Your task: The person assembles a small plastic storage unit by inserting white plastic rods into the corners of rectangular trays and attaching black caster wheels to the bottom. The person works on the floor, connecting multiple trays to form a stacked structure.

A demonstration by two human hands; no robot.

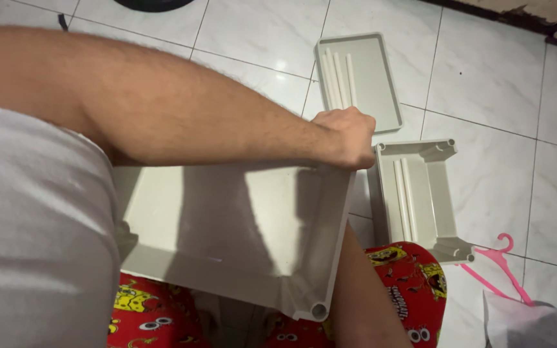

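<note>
From the head camera, the left hand (349, 136) is clenched over the top far corner of a large grey plastic shelf tray (233, 229), which is tilted up on edge over the person's lap; the fingertips are hidden behind the rim. The right hand is out of sight: only a forearm passes under the tray's lower corner, so I cannot tell its state. The tray's near-left part is cut off by the grey shirt.

Three grey trays show in all. A second tray (449, 200) lies on the white tiled floor (485, 96) just beside the held one, with two white tubes (403, 196) in it. A third tray (375, 71) lies beyond, holding three white tubes (338, 78). One pink hanger (494, 261) lies at right, partly cut off.
</note>
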